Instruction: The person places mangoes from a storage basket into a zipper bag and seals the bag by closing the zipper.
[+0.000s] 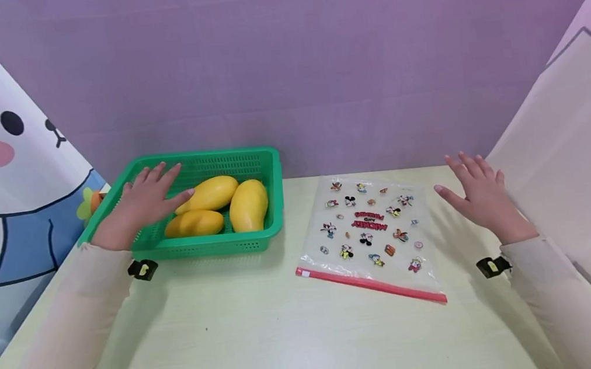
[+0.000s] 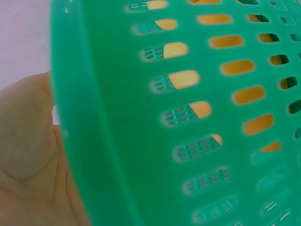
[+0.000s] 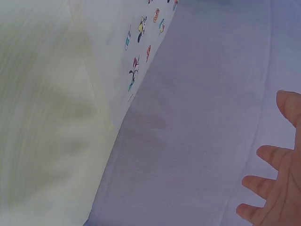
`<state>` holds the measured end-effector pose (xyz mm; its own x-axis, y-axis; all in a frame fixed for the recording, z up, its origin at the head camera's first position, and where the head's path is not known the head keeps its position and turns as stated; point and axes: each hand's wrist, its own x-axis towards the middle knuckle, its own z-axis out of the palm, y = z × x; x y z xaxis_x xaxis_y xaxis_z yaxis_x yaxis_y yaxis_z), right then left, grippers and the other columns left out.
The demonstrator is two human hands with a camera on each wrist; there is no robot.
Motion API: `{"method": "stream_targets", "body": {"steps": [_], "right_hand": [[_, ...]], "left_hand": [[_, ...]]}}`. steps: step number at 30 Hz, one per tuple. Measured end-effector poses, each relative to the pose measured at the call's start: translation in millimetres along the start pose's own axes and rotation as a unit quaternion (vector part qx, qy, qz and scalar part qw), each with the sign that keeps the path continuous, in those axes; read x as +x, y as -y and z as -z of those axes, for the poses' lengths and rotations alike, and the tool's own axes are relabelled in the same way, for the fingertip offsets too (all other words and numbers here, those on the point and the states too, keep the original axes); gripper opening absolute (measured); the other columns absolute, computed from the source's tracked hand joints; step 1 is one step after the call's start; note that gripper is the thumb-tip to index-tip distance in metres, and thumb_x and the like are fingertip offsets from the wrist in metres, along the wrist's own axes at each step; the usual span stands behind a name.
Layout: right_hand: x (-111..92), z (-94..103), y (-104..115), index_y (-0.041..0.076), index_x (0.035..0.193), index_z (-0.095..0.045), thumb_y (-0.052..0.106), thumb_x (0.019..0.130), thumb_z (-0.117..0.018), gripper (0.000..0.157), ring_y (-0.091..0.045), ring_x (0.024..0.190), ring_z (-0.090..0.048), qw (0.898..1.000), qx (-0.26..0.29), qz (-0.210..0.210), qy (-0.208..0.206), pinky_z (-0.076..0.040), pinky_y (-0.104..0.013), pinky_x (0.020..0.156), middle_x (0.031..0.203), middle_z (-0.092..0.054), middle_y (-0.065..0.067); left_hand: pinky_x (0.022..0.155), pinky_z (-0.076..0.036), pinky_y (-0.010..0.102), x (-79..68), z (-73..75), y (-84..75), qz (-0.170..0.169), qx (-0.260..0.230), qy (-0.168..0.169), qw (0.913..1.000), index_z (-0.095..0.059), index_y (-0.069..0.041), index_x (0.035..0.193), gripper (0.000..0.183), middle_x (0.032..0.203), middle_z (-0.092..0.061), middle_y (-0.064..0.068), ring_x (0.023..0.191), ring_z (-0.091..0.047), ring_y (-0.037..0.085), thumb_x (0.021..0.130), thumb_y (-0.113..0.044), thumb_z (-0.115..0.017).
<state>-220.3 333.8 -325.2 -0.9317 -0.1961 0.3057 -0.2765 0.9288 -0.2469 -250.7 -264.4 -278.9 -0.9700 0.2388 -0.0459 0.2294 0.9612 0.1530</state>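
My left hand (image 1: 146, 204) is spread over the left part of a green plastic basket (image 1: 274, 207), fingers extended and holding nothing. Three yellow mangoes (image 1: 249, 206) lie inside that basket; the thumb tip overlaps one of them in the head view. Through the slots of the basket wall (image 2: 113, 155), yellow shows in the left wrist view, with part of the hand (image 2: 28, 150) beside the rim. To the right, a clear zip bag (image 1: 351, 220) with cartoon prints and a red slider strip lies flat. My right hand (image 1: 478, 198) hovers right of the bag, fingers spread, gripping nothing.
The pale table (image 1: 245, 329) carries the basket and bag. A purple cloth (image 1: 296, 73) hangs along its back edge. Printed curtains close in the left side (image 1: 27, 190) and the right side (image 1: 579, 171). Each wrist wears a small black strap device (image 1: 143, 270).
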Motion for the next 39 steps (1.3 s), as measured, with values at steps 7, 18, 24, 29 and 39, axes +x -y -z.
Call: {"method": "stream_targets", "body": {"steps": [7, 18, 24, 29, 39], "right_hand": [[0.8, 3.1, 3.0, 0.011, 0.151, -0.019, 0.045, 0.095, -0.047, 0.071, -0.049, 0.139, -0.001, 1.0, -0.002, 0.007, -0.001, 0.005, -0.075, 0.098, 0.153, -0.014, -0.026], [3.1, 6.8, 15.1, 0.01, 0.149, -0.024, 0.042, 0.094, -0.051, 0.069, -0.05, 0.138, -0.007, 0.999, 0.004, 0.036, -0.013, -0.001, -0.075, 0.099, 0.151, -0.019, -0.026], [3.4, -1.7, 19.0, 0.01, 0.149, -0.025, 0.041, 0.095, -0.051, 0.068, -0.051, 0.136, -0.012, 0.998, 0.004, 0.063, -0.013, -0.002, -0.074, 0.1, 0.149, -0.022, -0.027], [0.8, -6.1, 24.8, 0.011, 0.148, -0.027, 0.038, 0.092, -0.056, 0.069, -0.05, 0.137, -0.012, 0.998, 0.018, 0.055, 0.007, -0.001, -0.074, 0.1, 0.15, -0.022, -0.026], [-1.2, -12.7, 36.6, 0.006, 0.144, -0.035, 0.029, 0.088, -0.064, 0.067, -0.051, 0.132, -0.022, 0.996, 0.033, 0.085, 0.026, -0.011, -0.072, 0.1, 0.148, -0.026, -0.026]], "left_hand": [[0.097, -0.005, 0.076, 1.2, 6.5, -4.3, -0.008, 0.002, 0.007, 0.9999, -0.007, -0.01, 0.152, 0.082, 0.153, -0.004, 0.028, 0.135, -0.001, 0.055, 0.094, -0.06, -0.036], [0.096, -0.008, 0.076, -3.7, 19.3, -13.4, -0.023, 0.003, 0.019, 0.9996, -0.01, -0.008, 0.152, 0.078, 0.152, -0.006, 0.03, 0.134, -0.004, 0.055, 0.096, -0.054, -0.039], [0.096, -0.01, 0.076, -3.8, 18.2, -15.3, -0.027, -0.002, 0.024, 0.9994, -0.014, -0.006, 0.151, 0.077, 0.151, -0.011, 0.03, 0.134, -0.008, 0.055, 0.096, -0.054, -0.04], [0.096, -0.011, 0.076, -1.7, 15.6, -14.4, -0.024, -0.012, 0.031, 0.9992, -0.015, -0.007, 0.151, 0.078, 0.151, -0.013, 0.03, 0.133, -0.01, 0.055, 0.095, -0.056, -0.039], [0.095, -0.015, 0.076, 1.1, 16.0, -15.6, -0.042, -0.027, 0.043, 0.9978, -0.023, -0.004, 0.149, 0.076, 0.149, -0.019, 0.03, 0.133, -0.017, 0.054, 0.096, -0.056, -0.037]]}}
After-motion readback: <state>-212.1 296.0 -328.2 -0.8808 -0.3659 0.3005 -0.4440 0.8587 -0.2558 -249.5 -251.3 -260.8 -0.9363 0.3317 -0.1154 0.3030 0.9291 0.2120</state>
